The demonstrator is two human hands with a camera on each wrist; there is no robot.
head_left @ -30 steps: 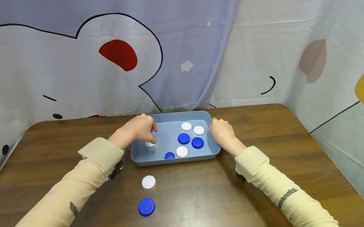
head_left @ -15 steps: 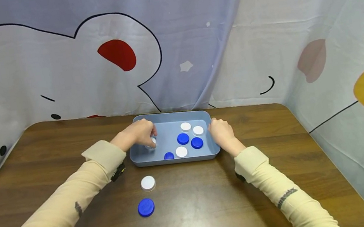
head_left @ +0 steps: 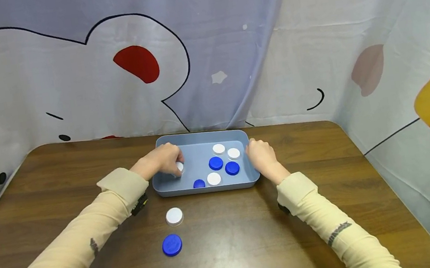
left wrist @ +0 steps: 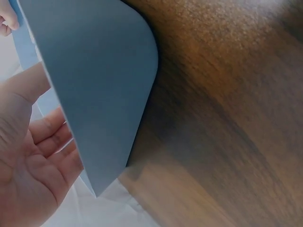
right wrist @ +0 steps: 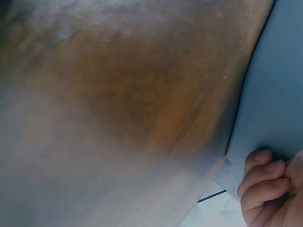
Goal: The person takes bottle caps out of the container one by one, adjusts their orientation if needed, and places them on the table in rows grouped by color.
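Observation:
Inside the left end of the blue-grey tray, my left hand pinches a white disc between thumb and fingers. The left wrist view has the tray wall hiding the fingertips of that hand. At the tray's right end, my right hand grips the rim; its fingers are curled against the outer wall in the right wrist view. White discs and blue discs lie flat in the tray's right half, and a partly hidden blue disc is by the front wall.
A white disc and a blue disc lie on the wooden table in front of the tray. Behind the table hangs a printed curtain.
My left hand has lowered slightly, and its thumb and fingers have closed on the white disc at the tray's left end. The right hand has stayed at the rim.

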